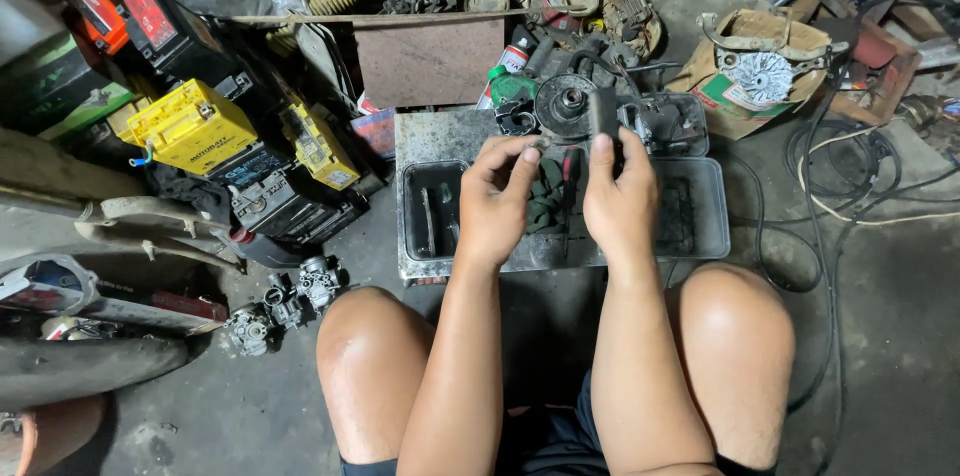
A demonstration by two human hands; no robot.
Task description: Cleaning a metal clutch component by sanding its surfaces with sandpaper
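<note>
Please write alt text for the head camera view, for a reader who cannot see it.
A squatting person's left hand and right hand meet over a grey metal tray, the right hand gripping a small dark part. Yellow batteries sit at left.

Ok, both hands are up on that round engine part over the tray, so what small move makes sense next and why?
Probably steady the round metal part with the left hand while the right hand works the dark block it pinches, since both sit above the grey tray.

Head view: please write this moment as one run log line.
left hand: on green rag | right hand: holds dark block | tray: below hands
</note>
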